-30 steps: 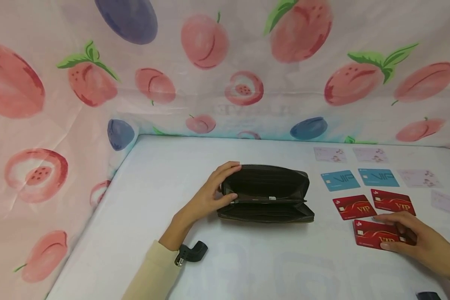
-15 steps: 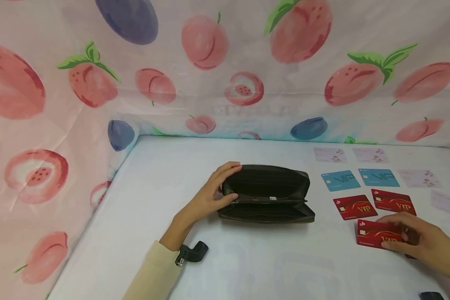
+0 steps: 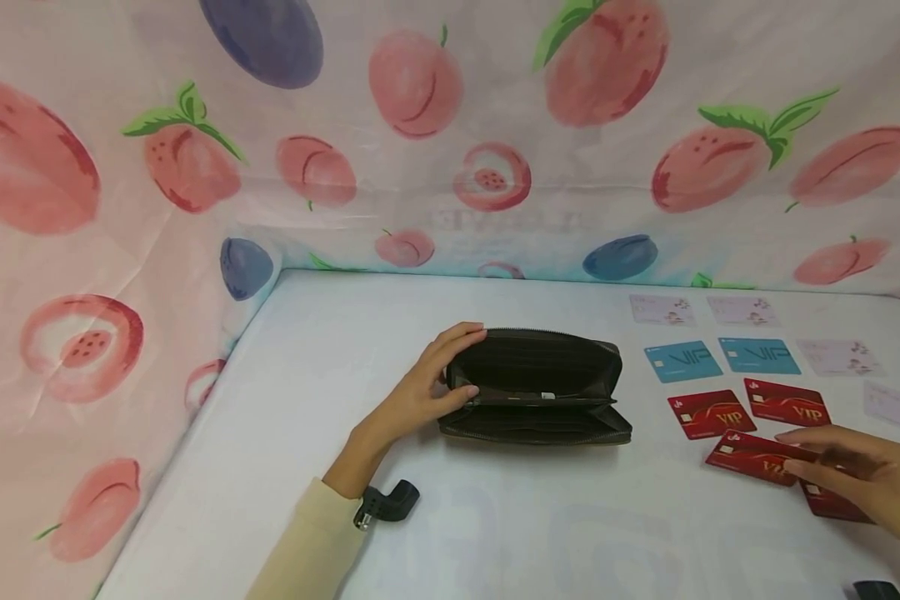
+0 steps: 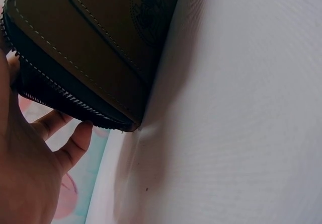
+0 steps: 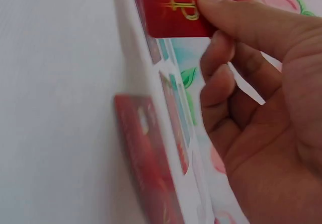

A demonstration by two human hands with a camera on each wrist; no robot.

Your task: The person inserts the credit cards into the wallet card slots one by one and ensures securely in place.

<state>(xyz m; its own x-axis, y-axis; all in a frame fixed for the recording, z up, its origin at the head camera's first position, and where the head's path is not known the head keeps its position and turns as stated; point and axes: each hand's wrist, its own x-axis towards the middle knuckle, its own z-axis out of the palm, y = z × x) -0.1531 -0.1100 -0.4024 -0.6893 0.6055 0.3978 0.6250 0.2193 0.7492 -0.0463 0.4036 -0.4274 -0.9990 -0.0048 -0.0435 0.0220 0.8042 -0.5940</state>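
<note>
A dark zip-around wallet (image 3: 532, 387) lies unzipped and spread on the white table, its inner pockets showing. My left hand (image 3: 423, 383) grips its left end, fingers at the back edge and thumb at the middle divider. The left wrist view shows the wallet's brown stitched outside (image 4: 90, 38). Over at the right, my right hand (image 3: 862, 475) pinches a red VIP card (image 3: 757, 457) between thumb and fingers. In the right wrist view this held card (image 5: 173, 12) is lifted off the table. Another red card (image 3: 832, 503) lies beneath the right hand, partly hidden by it.
Two more red VIP cards (image 3: 712, 414) lie behind the held one. Beyond them are two blue VIP cards (image 3: 682, 362) and several pale pink cards (image 3: 662, 310). A fruit-print cloth (image 3: 487, 225) hangs at the back and left of the table (image 3: 540, 517).
My right hand has picked the red card up from its place, tilted it and shifted slightly right, uncovering another red card beneath. The left hand keeps its hold on the wallet.
</note>
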